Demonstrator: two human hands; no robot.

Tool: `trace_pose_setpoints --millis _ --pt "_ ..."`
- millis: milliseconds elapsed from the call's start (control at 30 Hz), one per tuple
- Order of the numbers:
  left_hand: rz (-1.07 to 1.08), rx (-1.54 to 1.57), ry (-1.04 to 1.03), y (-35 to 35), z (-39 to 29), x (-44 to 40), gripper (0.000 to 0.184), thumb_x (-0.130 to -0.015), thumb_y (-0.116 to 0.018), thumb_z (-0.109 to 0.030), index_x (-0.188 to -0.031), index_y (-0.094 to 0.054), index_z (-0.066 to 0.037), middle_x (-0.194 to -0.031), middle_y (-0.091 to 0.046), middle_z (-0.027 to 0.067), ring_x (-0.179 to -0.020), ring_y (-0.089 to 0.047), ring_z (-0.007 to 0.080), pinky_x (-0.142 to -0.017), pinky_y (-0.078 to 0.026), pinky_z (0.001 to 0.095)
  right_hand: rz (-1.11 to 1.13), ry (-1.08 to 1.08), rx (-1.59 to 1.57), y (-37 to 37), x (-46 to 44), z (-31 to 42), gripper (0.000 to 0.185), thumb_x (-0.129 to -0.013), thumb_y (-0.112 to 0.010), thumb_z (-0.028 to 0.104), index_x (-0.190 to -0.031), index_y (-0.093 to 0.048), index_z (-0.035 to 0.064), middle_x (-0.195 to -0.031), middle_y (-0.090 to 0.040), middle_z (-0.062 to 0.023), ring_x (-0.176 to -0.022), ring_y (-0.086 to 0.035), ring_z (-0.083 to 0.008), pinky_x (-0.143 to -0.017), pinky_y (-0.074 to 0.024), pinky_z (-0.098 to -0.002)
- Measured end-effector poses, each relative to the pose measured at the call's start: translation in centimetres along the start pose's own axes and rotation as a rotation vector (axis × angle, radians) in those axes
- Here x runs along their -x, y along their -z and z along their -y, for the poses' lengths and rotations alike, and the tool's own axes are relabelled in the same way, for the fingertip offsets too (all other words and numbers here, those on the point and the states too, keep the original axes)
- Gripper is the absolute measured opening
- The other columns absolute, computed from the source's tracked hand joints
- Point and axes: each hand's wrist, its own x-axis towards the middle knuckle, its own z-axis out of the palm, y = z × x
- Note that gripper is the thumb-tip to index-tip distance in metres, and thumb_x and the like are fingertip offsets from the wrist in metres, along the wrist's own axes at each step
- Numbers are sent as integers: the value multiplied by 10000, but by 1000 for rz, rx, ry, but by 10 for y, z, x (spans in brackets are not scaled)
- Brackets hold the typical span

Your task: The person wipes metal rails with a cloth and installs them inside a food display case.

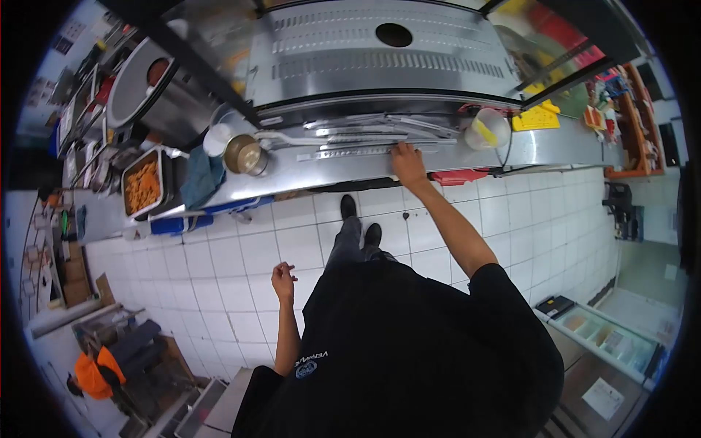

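Note:
My right hand [409,163] reaches over the counter, its fingers closed at the right end of a slotted metal strip [350,152]. More thin metal strips [365,131] lie in a loose stack just behind it. A translucent cup [487,130] with something yellow inside stands to the right of that hand. Away from the counter, my left hand [283,282] hangs over the tiled floor, fingers loosely bent and apart, with nothing visible in it. A metal container [246,155] stands left of the strips.
A stainless counter [292,174] runs across, below a vented metal unit [328,66]. At left are a blue cloth [202,177], a tray of orange-brown food [142,188] and a large steel pot [175,109]. A yellow object [535,117] lies at right. White tiles [248,241] cover the floor.

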Motion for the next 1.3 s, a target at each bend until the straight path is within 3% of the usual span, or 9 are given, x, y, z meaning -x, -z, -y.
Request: trace_pose_setpoints --millis 133,267,400,500,667,800,1067,1200,1300 --pt "168 -139 -277 -83 -146 -25 309 -968 -560 -258 -1133 -573 3 -906 -683 111 -703 -634 153 -523 -501 264 283 -54 -101 -1 -6 -9 256 -867 -525 126 -1096 -623 67 -1242 -528 -140 -1163 -510 -322 -973 -400 -567" --pt "313 -100 -423 -170 -207 -69 259 -923 -631 -254 -1060 -625 -34 -816 -688 88 -656 -648 139 -480 -483 260 199 38 -57 4 -6 -20 242 -884 -487 146 -1081 -607 74 -1184 -523 -135 -1121 -535 -311 -950 -405 -533" --pt "138 -486 -755 -198 -247 -74 249 -817 -719 -271 -921 -668 -51 -706 -650 130 -580 -589 322 -606 -492 424 289 48 -203 15 -20 -25 304 -859 -506 100 -1143 -575 19 -1144 -552 -148 -1187 -504 -321 -973 -413 -505" --pt "81 -629 -1090 -204 -278 -55 393 -768 -768 -274 -1068 -637 -57 -1211 -543 159 -1130 -484 353 -916 -393 461 207 207 -211 58 -15 -27 300 -810 -542 24 -1108 -578 14 -1118 -570 -155 -1121 -532 -336 -990 -383 -485" --pt "395 -813 -1298 -231 -306 -47 746 -744 -741 -457 -1351 -465 -122 -1340 -484 97 -1286 -424 299 -1112 -194 602 203 324 -285 116 -35 -27 254 -850 -552 33 -1101 -581 16 -1074 -599 -147 -1079 -539 -325 -928 -377 -477" --pt "528 -682 -1249 -245 -314 -47 475 -800 -679 -475 -1042 -620 -70 -1004 -628 90 -891 -645 301 -789 -517 414 419 424 -371 180 -65 -26 236 -850 -575 45 -1084 -601 25 -1045 -606 -164 -1040 -556 -344 -897 -407 -440" --pt "152 -452 -713 -123 -251 0 395 -736 -783 -393 -735 -618 -34 -697 -606 128 -676 -592 352 -630 -472 419 329 566 -918 255 -96 56 250 -872 -637 103 -1111 -641 30 -990 -667 -164 -935 -637 -333 -810 -491 -369" --pt "-288 -196 -191 -23 -177 37 404 -799 -773 -354 -702 -580 -13 -555 -489 49 -476 -498 146 -490 -434 323 588 549 -1101 255 -121 136 248 -890 -621 154 -1109 -645 41 -903 -689 -165 -836 -671 -326 -764 -503 -368" --pt "-573 71 -69 35 -182 51 365 -915 -651 -304 -700 -539 -31 -559 -467 0 -447 -451 75 -407 -397 256 896 663 -961 209 -130 230 306 -932 -536 218 -1161 -615 31 -976 -678 -214 -909 -664 -358 -808 -497 -419"
